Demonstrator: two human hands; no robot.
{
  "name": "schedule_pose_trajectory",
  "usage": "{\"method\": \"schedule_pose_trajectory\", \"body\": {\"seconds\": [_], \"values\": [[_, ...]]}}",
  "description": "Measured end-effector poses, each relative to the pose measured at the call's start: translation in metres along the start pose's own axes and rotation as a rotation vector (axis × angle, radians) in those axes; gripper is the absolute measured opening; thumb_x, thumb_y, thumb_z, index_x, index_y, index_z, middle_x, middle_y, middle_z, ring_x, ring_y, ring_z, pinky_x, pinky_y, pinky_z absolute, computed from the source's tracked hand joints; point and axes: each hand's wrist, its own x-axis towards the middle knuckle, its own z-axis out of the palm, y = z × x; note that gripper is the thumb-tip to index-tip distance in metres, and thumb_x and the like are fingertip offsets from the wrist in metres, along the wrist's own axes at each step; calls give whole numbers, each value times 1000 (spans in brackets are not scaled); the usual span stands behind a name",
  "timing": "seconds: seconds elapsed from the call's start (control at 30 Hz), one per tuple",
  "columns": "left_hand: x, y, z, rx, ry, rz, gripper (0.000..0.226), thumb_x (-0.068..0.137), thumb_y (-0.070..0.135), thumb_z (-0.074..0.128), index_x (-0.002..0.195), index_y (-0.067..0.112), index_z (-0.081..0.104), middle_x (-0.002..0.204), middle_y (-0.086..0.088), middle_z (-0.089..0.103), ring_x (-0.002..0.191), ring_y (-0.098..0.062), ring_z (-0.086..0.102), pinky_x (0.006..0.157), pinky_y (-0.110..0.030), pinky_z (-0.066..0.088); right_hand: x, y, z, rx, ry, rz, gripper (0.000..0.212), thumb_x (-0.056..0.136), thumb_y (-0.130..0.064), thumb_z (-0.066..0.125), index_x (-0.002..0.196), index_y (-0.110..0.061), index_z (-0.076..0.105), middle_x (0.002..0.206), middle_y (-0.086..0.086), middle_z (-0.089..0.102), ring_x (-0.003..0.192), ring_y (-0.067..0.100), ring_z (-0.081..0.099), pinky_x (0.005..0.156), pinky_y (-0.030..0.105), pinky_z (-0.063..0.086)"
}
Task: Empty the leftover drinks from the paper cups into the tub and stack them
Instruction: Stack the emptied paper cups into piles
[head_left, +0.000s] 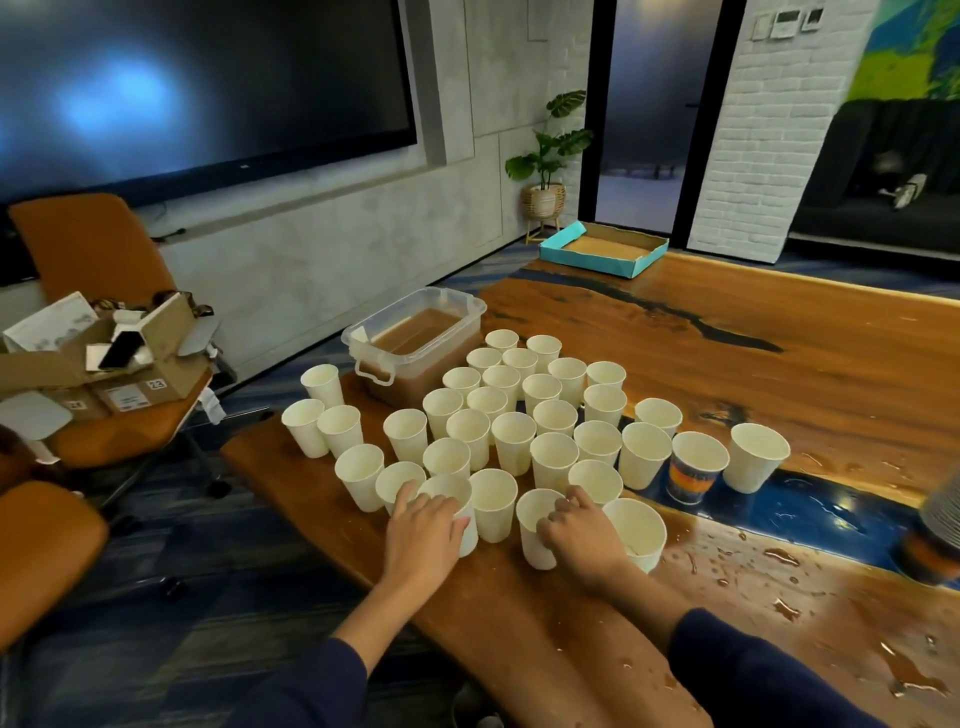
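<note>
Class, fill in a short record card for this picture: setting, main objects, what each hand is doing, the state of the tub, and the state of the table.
Setting: wooden table in a room with a wall screen
Objects: many white paper cups, one printed cup
Left hand: grips a cup
Right hand: grips a cup
Tub: clear plastic, holds brown liquid
Table state: wet splashes at right

You've got an orange chair (98, 244) piled with cardboard boxes (104, 353), a potted plant (550, 150), possibly a teal tray (602, 249)
</note>
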Motion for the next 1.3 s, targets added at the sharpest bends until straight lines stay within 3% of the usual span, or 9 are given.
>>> {"method": "schedule_pose_trajectory", "body": {"seconds": [0.13,0.23,0.4,0.63,0.83,0.93,1.07,1.2,1.3], "values": [[18,5,-15,-17,195,74,22,87,32,68,100,16,74,100,-1,74,95,-17,68,108,-41,32,-4,5,-16,186,194,-1,20,91,-13,57,108,-12,68,107,9,68,106,26,57,111,39,25],[28,15,-32,26,331,141,20,69,27,83,83,14,76,82,-1,75,77,-17,71,94,-46,46,-8,17,-39,283,413,15,10,77,-12,73,86,-15,71,85,3,71,85,25,64,95,46,39],[43,43,-54,-43,474,144,21,79,32,63,84,15,75,84,-2,75,77,-18,70,94,-46,47,-33,49,-65,295,725,71,10,78,-20,60,85,-20,67,82,-4,68,80,16,57,94,33,28],[53,95,-57,-208,546,262,17,82,28,62,80,14,72,77,1,72,70,-16,67,97,-32,30,-76,72,-33,218,602,80,7,73,-22,68,80,-23,68,81,-6,68,77,16,62,93,30,27],[48,134,-51,-304,455,383,28,89,32,50,82,15,70,78,2,71,72,-13,64,99,-33,38,-93,71,6,195,303,50,36,51,-28,94,79,-35,73,77,-15,67,74,7,63,75,27,52],[41,147,-40,-333,356,456,27,90,34,50,83,18,70,81,5,71,75,-10,63,98,-34,43,-98,73,22,270,312,61,29,67,-28,86,93,-32,73,92,-11,67,84,9,63,71,25,53],[34,153,-24,-296,268,536,29,90,35,45,81,20,68,77,8,69,71,-9,60,98,-33,41,-105,80,20,376,416,145,34,90,-43,41,102,-28,70,102,-9,63,94,9,59,77,16,44],[34,159,-24,-315,237,547,28,91,32,46,80,18,68,75,6,68,70,-12,60,100,-29,33,-108,96,13,431,460,260,17,90,-32,53,100,-25,65,99,-8,60,89,9,53,76,11,32],[33,162,-28,-353,218,522,26,91,33,50,81,18,69,77,6,70,70,-11,61,99,-32,43,-109,104,17,440,419,288,19,92,-28,58,110,-24,62,107,-7,60,95,8,49,82,15,34]]}}
